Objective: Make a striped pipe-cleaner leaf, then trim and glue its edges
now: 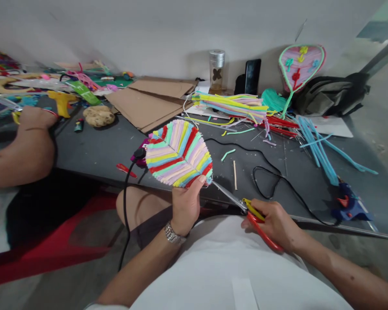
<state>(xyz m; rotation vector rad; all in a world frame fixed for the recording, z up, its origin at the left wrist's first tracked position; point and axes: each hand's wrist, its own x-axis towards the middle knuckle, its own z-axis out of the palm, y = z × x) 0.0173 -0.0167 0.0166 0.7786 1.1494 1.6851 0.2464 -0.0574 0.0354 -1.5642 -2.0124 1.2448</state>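
Observation:
My left hand (188, 200) pinches the lower right edge of a leaf-shaped fan (179, 154) made of striped pipe cleaners in red, yellow, green, blue and lilac. The fan is tilted toward me above the table edge. In my right hand (274, 221) are scissors (255, 214) with one red and one yellow handle. Their blades look closed or nearly so and point up and left, the tips at the fan's lower right corner. Whether the tips touch the fan I cannot tell.
Pipe cleaner bundles (229, 105), cardboard sheets (161, 101) and a bottle (217, 71) lie or stand behind. A blue glue gun (351, 204) with a black cord (271, 170) is at right. A finished-looking round fan (301, 69) leans on the wall. A co-worker's hand (35, 122) is at left.

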